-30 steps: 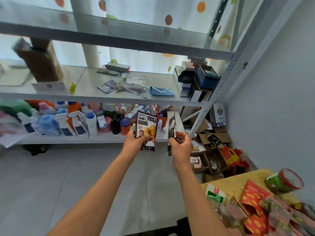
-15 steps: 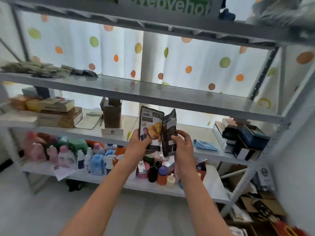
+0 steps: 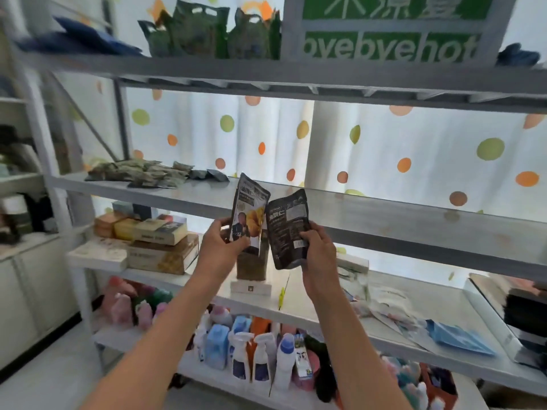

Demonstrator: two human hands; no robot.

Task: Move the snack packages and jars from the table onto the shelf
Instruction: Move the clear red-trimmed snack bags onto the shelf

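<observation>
Two dark snack packs are in hand and not yet on the shelf [image 3: 384, 214]. Left hand [image 3: 220, 247] pinches a pack [image 3: 250, 214] with a yellow food picture; right hand [image 3: 318, 250] grips a black pack [image 3: 288, 229] showing small print. Both hover just before the shelf's edge. Green pouches [image 3: 139, 173] already lie there. A green sign [image 3: 390, 28] above reads "byebyehot".

Daylight pours through the white curtain with orange and green dots [image 3: 384, 149] behind my grey metal shelf [image 3: 384, 214], so its boards glare pale and their undersides sit in shadow. My forearms are evenly lit. The edges bow and smear (worst at the left and top), and the green lettered sign [image 3: 390, 45] reads soft.
</observation>
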